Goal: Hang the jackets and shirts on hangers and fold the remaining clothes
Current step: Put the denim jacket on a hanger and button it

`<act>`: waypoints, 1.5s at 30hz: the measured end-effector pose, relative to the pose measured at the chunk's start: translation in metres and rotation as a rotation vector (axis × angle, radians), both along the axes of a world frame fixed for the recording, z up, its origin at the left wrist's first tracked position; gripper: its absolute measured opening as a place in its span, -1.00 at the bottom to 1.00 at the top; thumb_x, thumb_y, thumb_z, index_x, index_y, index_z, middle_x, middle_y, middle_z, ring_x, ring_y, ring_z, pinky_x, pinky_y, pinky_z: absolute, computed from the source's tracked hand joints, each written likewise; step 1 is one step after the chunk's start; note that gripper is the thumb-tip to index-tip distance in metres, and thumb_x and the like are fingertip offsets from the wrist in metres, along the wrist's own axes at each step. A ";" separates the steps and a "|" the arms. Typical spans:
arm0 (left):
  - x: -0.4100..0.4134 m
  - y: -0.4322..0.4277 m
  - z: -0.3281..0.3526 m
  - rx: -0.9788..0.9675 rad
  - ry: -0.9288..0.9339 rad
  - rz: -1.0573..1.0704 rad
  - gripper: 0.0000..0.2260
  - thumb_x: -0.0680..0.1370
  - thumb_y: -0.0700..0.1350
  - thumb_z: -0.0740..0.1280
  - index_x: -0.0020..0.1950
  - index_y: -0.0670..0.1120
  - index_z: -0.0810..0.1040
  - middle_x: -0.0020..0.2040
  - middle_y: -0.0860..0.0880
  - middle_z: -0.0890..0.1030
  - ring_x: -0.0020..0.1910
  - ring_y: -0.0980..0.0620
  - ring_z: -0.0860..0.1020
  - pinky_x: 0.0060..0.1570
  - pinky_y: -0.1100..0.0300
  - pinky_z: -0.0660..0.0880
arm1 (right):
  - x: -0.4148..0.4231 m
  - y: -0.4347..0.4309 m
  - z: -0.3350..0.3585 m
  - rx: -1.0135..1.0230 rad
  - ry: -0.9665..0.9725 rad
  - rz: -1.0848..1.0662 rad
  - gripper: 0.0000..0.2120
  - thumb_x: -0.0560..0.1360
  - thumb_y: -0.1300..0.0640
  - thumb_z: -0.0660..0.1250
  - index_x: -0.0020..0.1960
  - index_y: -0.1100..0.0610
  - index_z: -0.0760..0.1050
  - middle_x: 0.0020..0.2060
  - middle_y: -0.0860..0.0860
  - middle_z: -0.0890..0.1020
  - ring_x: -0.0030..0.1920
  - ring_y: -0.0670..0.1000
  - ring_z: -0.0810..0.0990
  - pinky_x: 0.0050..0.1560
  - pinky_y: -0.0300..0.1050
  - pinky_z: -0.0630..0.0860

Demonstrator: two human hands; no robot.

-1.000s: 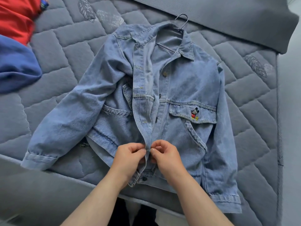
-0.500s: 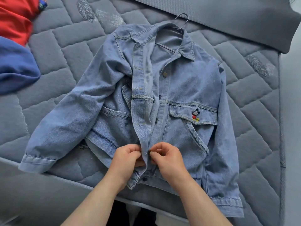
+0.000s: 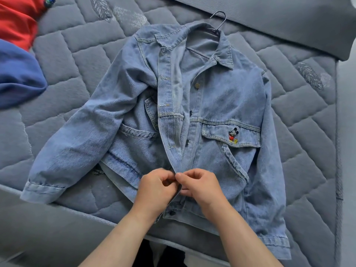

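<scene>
Two hands meet at the front opening of the light blue denim jacket (image 3: 221,97), which lies face up on the grey quilted mattress (image 3: 77,60) with its hem near the 6 o'clock edge. The left hand (image 3: 156,186) pinches the buttonhole strip and the right hand (image 3: 200,185) pinches the facing edge. Each grip is curled tight on the cloth, and whatever button they work is hidden between them.

A thin metal wire hanger (image 3: 219,18) sits inside the collar, its hook poking out at 12 o'clock. A red garment (image 3: 17,20) and a dark blue garment (image 3: 17,78) lie at 10 o'clock, well apart.

This looks like fastening a low button. The stiff denim may let the button slip back out. The bunched panel at 9 o'clock could cause a mismatched hole and skew the front. A hard tug towards 6 o'clock could drag the shoulders off the hanger.
</scene>
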State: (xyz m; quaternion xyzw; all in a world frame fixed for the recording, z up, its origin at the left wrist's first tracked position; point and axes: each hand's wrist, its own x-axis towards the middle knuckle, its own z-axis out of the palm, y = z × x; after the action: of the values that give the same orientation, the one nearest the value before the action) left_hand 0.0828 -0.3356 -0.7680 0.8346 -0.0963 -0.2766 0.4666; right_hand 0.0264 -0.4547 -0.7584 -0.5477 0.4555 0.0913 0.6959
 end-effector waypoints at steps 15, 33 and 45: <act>0.001 -0.001 -0.020 -0.024 0.169 0.047 -0.76 0.36 -0.32 0.48 -0.26 0.04 0.59 -0.41 0.14 0.55 -0.42 0.17 0.46 -0.33 0.26 0.49 | 0.003 -0.003 -0.013 0.047 0.070 -0.010 -0.80 0.51 0.41 0.24 -0.27 0.25 0.45 -0.27 0.22 0.50 -0.24 0.12 0.57 -0.20 -0.08 0.63; 0.010 0.007 -0.008 -0.181 0.576 0.298 -0.88 0.55 -0.33 0.29 -0.19 -0.27 0.55 -0.32 -0.16 0.59 -0.38 0.00 0.56 -0.36 0.17 0.52 | 0.006 -0.001 -0.009 0.049 -0.001 -0.018 -0.80 0.46 0.45 0.32 -0.23 0.20 0.54 -0.41 0.04 0.58 -0.42 -0.07 0.52 -0.39 -0.26 0.49; 0.003 0.008 0.000 -0.329 0.766 0.455 -0.71 0.56 -0.33 0.28 -0.33 -0.20 0.63 -0.28 -0.17 0.67 -0.34 0.02 0.65 -0.36 0.22 0.58 | 0.023 -0.005 0.001 0.008 0.194 0.108 -0.80 0.31 0.45 0.37 -0.36 0.19 0.53 -0.55 0.03 0.50 -0.50 -0.01 0.43 -0.39 -0.15 0.45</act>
State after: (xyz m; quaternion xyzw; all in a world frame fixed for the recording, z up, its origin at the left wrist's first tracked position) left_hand 0.0856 -0.3280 -0.7683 0.5874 0.2257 -0.4364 0.6431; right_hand 0.0490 -0.4597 -0.7578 -0.5573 0.4904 0.1828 0.6446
